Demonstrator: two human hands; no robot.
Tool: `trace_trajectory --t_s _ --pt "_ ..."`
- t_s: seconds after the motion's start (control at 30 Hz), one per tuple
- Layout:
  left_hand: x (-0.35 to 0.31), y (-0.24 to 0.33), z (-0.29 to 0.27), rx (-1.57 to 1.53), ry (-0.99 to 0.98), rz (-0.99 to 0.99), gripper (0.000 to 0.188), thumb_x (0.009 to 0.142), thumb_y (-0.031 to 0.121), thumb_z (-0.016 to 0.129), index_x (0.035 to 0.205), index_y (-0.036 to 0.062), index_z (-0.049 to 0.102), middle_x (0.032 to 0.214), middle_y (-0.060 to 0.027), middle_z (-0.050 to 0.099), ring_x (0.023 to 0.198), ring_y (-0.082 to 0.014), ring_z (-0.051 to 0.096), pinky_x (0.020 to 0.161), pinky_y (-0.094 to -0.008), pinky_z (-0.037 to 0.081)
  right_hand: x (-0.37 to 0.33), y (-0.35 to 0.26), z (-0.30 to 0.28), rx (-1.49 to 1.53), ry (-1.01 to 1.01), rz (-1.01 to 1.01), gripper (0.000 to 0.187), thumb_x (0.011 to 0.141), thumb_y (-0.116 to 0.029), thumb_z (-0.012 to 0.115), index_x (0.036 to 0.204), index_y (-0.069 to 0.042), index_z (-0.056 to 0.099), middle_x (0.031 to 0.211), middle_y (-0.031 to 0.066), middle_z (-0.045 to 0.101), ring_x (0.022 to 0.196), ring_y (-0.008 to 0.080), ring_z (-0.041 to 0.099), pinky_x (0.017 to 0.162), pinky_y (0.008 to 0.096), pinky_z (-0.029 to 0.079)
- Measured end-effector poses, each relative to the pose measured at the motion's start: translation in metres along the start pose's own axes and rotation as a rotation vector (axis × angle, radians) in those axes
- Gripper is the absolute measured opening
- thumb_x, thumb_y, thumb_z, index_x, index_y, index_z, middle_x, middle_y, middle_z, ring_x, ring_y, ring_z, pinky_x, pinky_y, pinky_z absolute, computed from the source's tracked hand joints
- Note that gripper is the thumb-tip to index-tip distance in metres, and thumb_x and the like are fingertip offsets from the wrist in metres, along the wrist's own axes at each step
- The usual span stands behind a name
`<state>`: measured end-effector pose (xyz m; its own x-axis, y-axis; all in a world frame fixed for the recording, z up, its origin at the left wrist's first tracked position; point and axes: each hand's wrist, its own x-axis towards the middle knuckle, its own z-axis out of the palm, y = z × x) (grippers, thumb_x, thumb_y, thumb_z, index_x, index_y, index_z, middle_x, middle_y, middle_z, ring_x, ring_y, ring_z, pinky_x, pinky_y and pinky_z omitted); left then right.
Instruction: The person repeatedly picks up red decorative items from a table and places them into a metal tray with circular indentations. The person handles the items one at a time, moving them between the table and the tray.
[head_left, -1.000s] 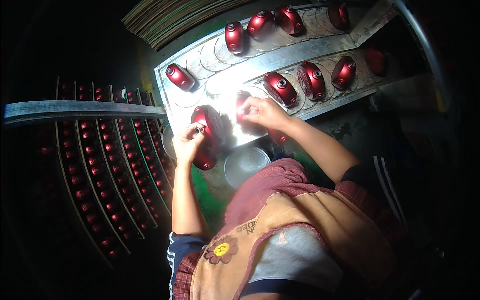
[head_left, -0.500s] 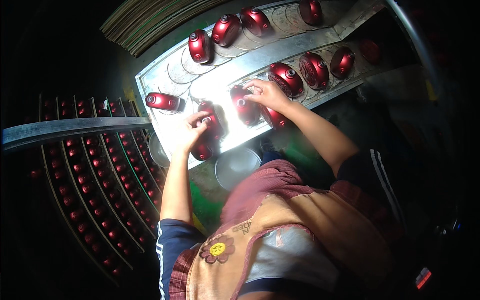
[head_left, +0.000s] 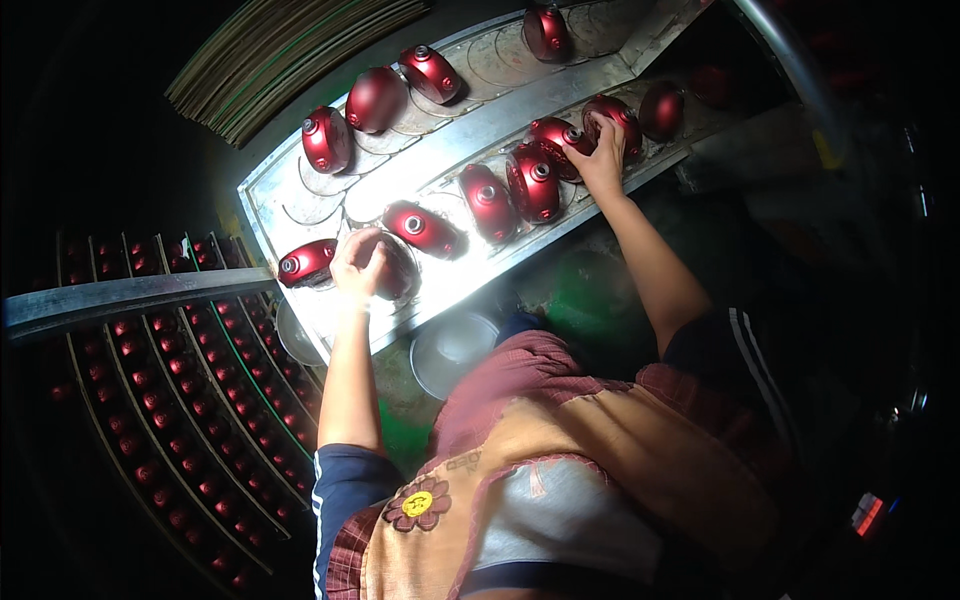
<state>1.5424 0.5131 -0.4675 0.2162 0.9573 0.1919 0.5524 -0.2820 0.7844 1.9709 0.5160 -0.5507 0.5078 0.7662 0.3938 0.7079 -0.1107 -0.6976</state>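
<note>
Green-patched floor (head_left: pixel 590 290), bright white light (head_left: pixel 375 205), dark surroundings (head_left: pixel 80 120)

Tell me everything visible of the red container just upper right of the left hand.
The red container has a smooth, glossy, rounded body, perhaps painted. Its short grey neck faces up toward the camera; whether it is open is unclear. It rests on the brightly lit bench, its long outline slanting down to the right. The left hand is close, but contact cannot be told.
</note>
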Motion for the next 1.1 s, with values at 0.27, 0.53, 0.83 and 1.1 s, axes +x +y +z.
trace_trajectory --t_s 0.27,0.53,0.83,1.1 --pt "-0.022 0.028 0.038 0.188 0.120 -0.237 0.038 0.079 0.013 0.078 0.116 0.0104 0.067 0.133 -0.0082 0.061 0.126 -0.0267 0.051 0.109 -0.0399 0.038 0.020 0.070 0.012 0.023 -0.287 0.215 0.075 0.066 -0.027 0.087 0.126 -0.002 0.048 0.120 0.0222 0.058 0.116 0.0401 0.053 0.100 0.0455 0.043" --pt "0.011 0.034 0.070 0.010 -0.072 -0.196 0.030 0.083 0.007 0.073 0.113 0.0064 0.069 0.135 -0.0105 0.060 0.137 -0.0245 0.046 0.110 -0.0351 0.038 0.043 0.103 -0.005 -0.173 -0.254 0.464 0.083 0.067 -0.035 0.086 0.128 0.003 0.046 0.124 0.0256 0.054 0.118 0.0407 0.051 0.102 0.0453 0.043" --pt "0.054 0.054 0.115 0.035 -0.055 -0.219 0.049 0.081 0.005 0.075 0.128 0.0071 0.062 0.137 -0.0125 0.058 0.129 -0.0227 0.053 0.102 -0.0328 0.045 0.018 -0.028 0.005 0.545 -0.488 -0.204 0.074 0.073 -0.009 0.079 0.138 -0.005 0.042 0.136 0.0184 0.045 0.130 0.0341 0.045 0.109 0.0406 0.038" --pt "0.037 0.061 0.079 0.164 -0.144 -0.355 0.046 0.079 0.007 0.076 0.123 0.0077 0.066 0.138 -0.0122 0.057 0.130 -0.0246 0.051 0.110 -0.0361 0.037 0.037 -0.011 0.073 0.194 -0.581 0.012 0.075 0.071 -0.028 0.082 0.134 -0.006 0.048 0.130 0.0161 0.054 0.123 0.0344 0.051 0.103 0.0422 0.043"
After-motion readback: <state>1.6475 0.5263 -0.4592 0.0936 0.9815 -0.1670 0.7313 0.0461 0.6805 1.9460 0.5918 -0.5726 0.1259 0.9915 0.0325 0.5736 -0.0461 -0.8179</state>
